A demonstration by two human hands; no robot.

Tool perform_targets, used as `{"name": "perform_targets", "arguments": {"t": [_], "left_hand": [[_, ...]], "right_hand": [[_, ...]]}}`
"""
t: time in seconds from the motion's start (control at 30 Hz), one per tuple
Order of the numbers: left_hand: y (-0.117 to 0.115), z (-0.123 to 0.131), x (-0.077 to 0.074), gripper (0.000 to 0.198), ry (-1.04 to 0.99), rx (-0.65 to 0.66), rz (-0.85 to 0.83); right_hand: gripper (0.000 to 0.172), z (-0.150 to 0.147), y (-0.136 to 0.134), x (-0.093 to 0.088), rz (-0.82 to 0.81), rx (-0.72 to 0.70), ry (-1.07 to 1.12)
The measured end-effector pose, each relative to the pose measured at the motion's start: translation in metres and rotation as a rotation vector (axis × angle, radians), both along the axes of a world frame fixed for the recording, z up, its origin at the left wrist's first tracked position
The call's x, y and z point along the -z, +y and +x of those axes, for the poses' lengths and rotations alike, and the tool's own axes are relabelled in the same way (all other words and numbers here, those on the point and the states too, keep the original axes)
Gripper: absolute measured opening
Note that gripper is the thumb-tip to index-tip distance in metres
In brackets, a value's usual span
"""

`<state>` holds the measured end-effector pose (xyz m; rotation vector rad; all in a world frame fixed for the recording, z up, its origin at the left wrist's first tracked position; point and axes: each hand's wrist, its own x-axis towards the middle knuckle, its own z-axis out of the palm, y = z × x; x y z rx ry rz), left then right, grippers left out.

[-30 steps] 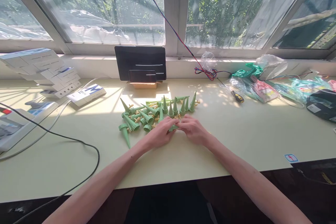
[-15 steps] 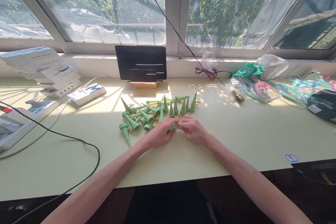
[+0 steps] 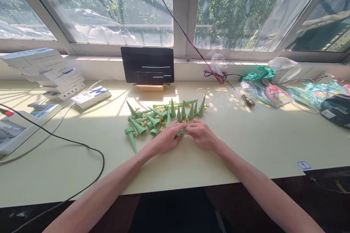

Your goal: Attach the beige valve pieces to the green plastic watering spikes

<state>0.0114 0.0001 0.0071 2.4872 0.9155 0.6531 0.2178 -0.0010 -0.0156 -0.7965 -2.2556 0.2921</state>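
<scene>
A pile of green cone-shaped spikes [image 3: 153,118] with small tan plugs lies in the middle of the pale table [image 3: 246,142]; some cones stand upright [image 3: 191,109], others lie flat. My left hand [image 3: 166,140] and my right hand [image 3: 201,134] meet at the near edge of the pile. Both are closed around one green spike [image 3: 181,132] held between the fingertips. One cone [image 3: 130,139] lies apart at the pile's left.
A dark tablet [image 3: 147,64] leans against the window sill behind the pile. White boxes [image 3: 54,74] and a black cable [image 3: 82,145] are at the left. A screwdriver [image 3: 247,101], plastic bags [image 3: 273,87] and red-blue wires [image 3: 216,76] lie at the right.
</scene>
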Motion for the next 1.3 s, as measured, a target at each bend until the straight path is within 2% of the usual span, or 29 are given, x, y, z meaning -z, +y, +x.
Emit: {"name": "perform_targets", "arguments": {"t": [0.33, 0.5, 0.97, 1.3], "left_hand": [[0.0009, -0.0007, 0.001, 0.025, 0.002, 0.006, -0.018], [0.0011, -0.0003, 0.0005, 0.024, 0.004, 0.007, -0.031], [0.0024, -0.0005, 0.0014, 0.018, 0.011, 0.003, -0.025], [0.0016, -0.0003, 0.001, 0.021, 0.008, 0.008, 0.002]], "right_hand": [[0.026, 0.0008, 0.0004, 0.0018, -0.001, -0.002, 0.002], [0.031, -0.0005, 0.0003, 0.0011, 0.018, 0.005, -0.01], [0.024, 0.0003, 0.0013, 0.0017, 0.014, -0.002, -0.009], [0.023, 0.0, 0.0015, 0.0031, 0.004, -0.009, 0.003]]}}
